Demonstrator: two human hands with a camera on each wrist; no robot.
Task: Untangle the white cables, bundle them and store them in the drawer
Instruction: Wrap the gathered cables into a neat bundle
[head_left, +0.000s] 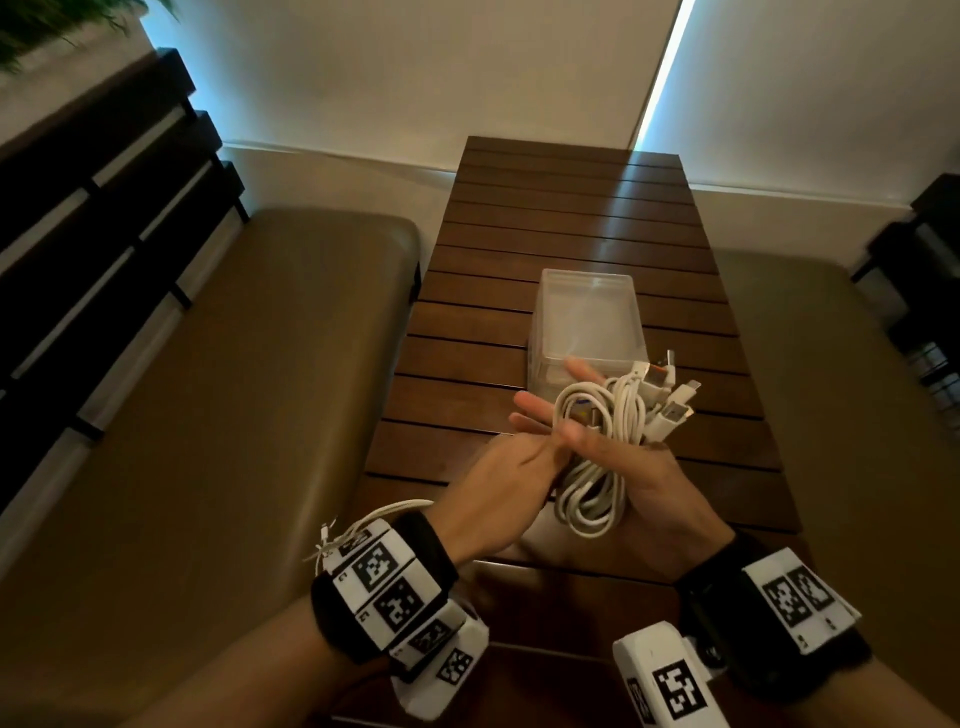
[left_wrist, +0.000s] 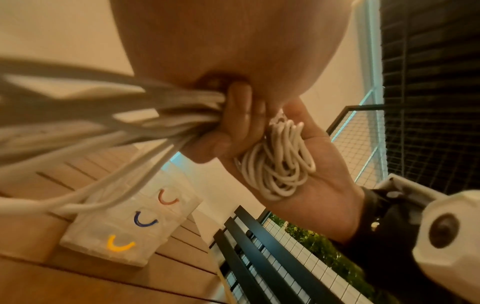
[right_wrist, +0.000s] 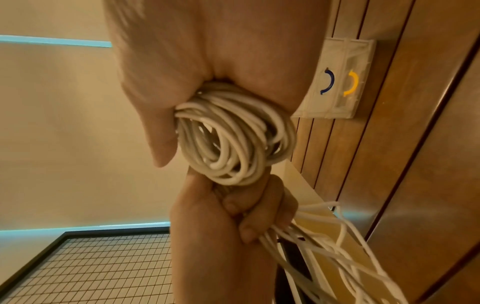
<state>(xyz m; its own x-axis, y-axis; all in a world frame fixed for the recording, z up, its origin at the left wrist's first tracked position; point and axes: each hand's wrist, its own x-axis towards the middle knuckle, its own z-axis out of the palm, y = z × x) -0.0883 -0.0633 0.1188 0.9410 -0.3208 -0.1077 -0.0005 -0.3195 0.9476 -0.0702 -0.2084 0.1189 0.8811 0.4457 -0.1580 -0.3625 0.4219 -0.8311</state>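
Both hands are gripping the white cables (head_left: 597, 447) at lower centre of the head view: the left hand (head_left: 511, 475) is clutching the middle, the right hand (head_left: 636, 470) is holding the coil. The grip is hiding the bundle's middle. The drawer unit (head_left: 587, 325) is standing just above, closed, on the slatted table (head_left: 545, 208), its far end bare.

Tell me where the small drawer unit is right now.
In the head view the drawer unit stands mid-table, just beyond both hands and the white cables they hold.
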